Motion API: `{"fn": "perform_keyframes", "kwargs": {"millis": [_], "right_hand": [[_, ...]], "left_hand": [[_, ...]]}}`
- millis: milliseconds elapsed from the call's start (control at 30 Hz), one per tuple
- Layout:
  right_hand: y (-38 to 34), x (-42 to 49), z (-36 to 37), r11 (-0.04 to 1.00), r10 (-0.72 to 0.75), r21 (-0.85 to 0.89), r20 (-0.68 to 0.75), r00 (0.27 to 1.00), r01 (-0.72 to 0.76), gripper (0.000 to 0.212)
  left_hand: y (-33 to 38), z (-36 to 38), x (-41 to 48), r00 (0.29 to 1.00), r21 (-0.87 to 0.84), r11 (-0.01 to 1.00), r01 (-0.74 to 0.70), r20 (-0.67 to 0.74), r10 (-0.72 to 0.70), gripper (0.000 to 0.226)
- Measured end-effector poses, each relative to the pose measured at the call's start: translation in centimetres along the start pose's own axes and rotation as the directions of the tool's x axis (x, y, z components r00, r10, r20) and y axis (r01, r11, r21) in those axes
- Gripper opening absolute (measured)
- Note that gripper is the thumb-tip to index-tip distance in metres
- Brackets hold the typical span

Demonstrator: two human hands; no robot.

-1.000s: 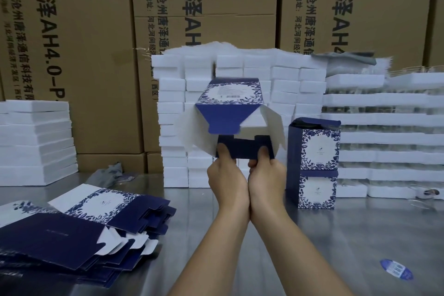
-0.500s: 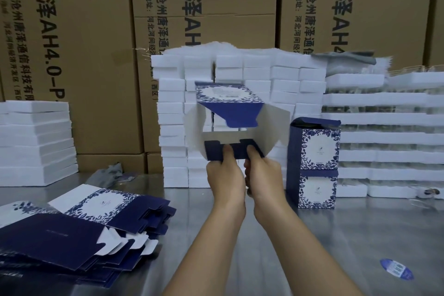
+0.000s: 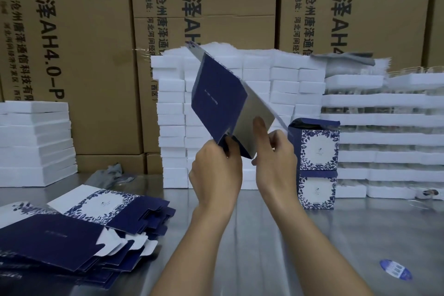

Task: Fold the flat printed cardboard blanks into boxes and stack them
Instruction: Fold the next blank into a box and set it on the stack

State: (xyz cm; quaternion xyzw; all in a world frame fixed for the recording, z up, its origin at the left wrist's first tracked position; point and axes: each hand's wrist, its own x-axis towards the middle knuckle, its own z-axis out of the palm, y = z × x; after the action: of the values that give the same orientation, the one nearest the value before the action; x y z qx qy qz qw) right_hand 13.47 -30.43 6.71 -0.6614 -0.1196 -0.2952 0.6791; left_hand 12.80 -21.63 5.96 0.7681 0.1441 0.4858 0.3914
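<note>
I hold a half-folded navy and white printed box [image 3: 219, 101] up in front of me, tilted to the left, its dark blue side facing me. My left hand [image 3: 216, 170] grips its lower flaps. My right hand [image 3: 276, 161] holds the lower right edge, with one finger stretched up along the white inner panel. A messy pile of flat printed blanks [image 3: 79, 230] lies on the metal table at the lower left. Two finished boxes [image 3: 317, 163] stand stacked one on the other to the right of my hands.
White foam blocks [image 3: 240, 79] are piled behind the box, with more stacks at the left [image 3: 33, 142] and right [image 3: 384, 139]. Big brown cartons [image 3: 79, 31] form the back wall. A blue oval sticker [image 3: 395, 271] lies on the steel table [image 3: 264, 235] at the lower right.
The box has turned and tilted left, so its dark blue side now faces me instead of its open end. My hands have spread slightly apart on its lower flaps.
</note>
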Motion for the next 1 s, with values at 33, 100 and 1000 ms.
{"fn": "perform_keyframes", "kwargs": {"millis": [33, 100, 1000], "right_hand": [[-0.4, 0.0, -0.2, 0.999, 0.028, -0.025, 0.021, 0.999, -0.028, 0.078], [-0.9, 0.5, -0.6, 0.994, 0.102, -0.038, 0.054, 0.993, -0.100, 0.082], [-0.4, 2.0, -1.9, 0.782, 0.472, 0.217, 0.407, 0.782, -0.585, 0.034]], "left_hand": [[0.1, -0.2, 0.1, 0.999, -0.003, 0.999, -0.043, -0.009, 0.042, 0.045], [0.4, -0.8, 0.3, 0.990, -0.018, 0.990, -0.139, -0.015, 0.138, 0.042], [2.4, -3.8, 2.1, 0.923, -0.242, 0.966, -0.085, 0.346, 0.168, 0.052]]}}
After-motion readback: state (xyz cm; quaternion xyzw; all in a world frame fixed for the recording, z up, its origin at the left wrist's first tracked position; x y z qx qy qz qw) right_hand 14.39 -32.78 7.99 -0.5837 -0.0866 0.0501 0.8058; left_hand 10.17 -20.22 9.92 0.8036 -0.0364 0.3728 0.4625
